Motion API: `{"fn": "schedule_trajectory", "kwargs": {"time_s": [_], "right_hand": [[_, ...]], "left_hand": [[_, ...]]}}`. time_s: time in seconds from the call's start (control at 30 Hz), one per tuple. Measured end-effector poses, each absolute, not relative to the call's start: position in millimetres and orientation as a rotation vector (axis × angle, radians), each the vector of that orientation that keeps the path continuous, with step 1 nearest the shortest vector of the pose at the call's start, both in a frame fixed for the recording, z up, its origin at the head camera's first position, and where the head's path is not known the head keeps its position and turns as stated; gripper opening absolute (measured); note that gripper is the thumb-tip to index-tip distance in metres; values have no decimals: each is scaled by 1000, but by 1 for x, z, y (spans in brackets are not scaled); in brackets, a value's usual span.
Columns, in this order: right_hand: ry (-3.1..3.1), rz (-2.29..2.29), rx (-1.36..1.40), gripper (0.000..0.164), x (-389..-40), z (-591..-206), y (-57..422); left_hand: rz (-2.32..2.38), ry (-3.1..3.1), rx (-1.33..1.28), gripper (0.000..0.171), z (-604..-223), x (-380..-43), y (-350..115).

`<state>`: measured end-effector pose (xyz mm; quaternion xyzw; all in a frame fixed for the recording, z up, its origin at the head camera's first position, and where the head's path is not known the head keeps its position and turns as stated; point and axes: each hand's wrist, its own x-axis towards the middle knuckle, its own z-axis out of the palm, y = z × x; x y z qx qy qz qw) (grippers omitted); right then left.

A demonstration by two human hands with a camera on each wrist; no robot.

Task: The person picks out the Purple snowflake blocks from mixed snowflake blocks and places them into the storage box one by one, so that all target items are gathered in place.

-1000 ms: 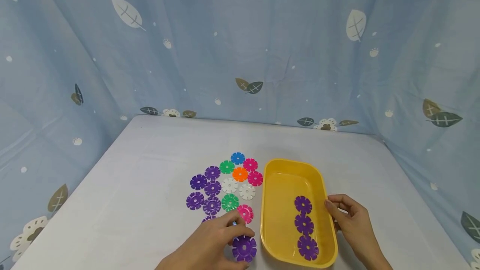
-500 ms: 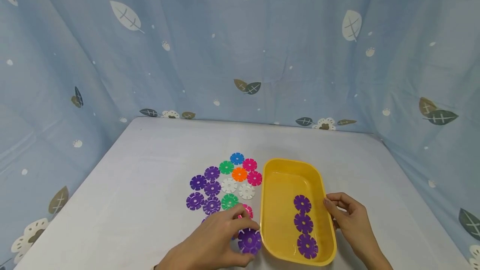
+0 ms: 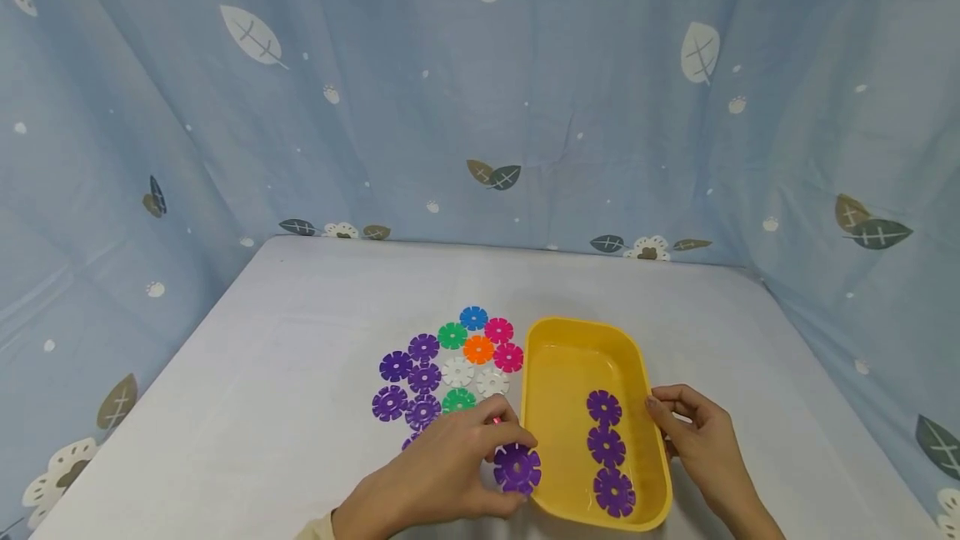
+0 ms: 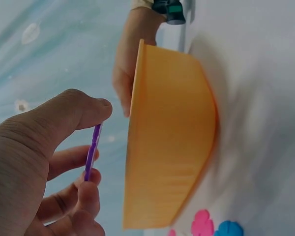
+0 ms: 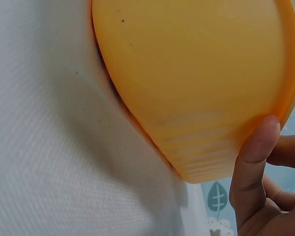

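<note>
My left hand (image 3: pixel 461 463) pinches a purple notched plastic disc (image 3: pixel 517 468) by its edges, between thumb and fingertips. In the left wrist view the disc (image 4: pixel 92 152) shows edge-on, beside the tray's outer wall. From the head view, disc and fingertips overlap the left rim of a yellow tray (image 3: pixel 570 373). My right hand (image 3: pixel 701 448) grips that tray's right rim, thumb and fingers on either side; the right wrist view shows a finger (image 5: pixel 255 162) against the outer wall. Inside the tray, along its right side, lie three purple discs (image 3: pixel 607 446) in a row.
Left of the tray, loose notched discs lie flat on the white tabletop (image 3: pixel 262 407): several purple ones (image 3: pixel 424 377), plus white (image 3: pixel 458 371), green (image 3: pixel 452 336), orange (image 3: pixel 478 349), pink (image 3: pixel 508 357) and blue (image 3: pixel 473 317). A patterned blue curtain (image 3: pixel 375 107) surrounds the table.
My left hand has carried the purple disc up and to the right, from beside the tray to over its left rim. The right hand keeps its grip on the tray.
</note>
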<state>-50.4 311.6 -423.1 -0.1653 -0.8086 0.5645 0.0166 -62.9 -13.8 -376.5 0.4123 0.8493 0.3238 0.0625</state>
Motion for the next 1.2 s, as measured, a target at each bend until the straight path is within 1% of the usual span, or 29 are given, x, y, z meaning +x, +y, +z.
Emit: {"fn": "schedule_trajectory", "kwargs": {"time_s": [0.13, 0.4, 0.7, 1.0, 1.2], "right_hand": [[-2521, 1749, -513, 37, -51, -422, 312], [-2526, 1736, -540, 39, -52, -422, 313], [-2527, 1727, -554, 37, -51, -423, 313], [-2517, 1747, -535, 37, -51, -424, 313], [-2520, 1743, -530, 39, -51, -425, 312]], "left_hand": [[966, 2607, 1310, 40, -377, -69, -11], [963, 2595, 1322, 40, -377, -77, -2], [912, 2614, 1456, 41, -374, -89, 9], [842, 2602, 1403, 41, -372, -97, 21], [815, 2605, 1424, 42, -371, -104, 28]]}}
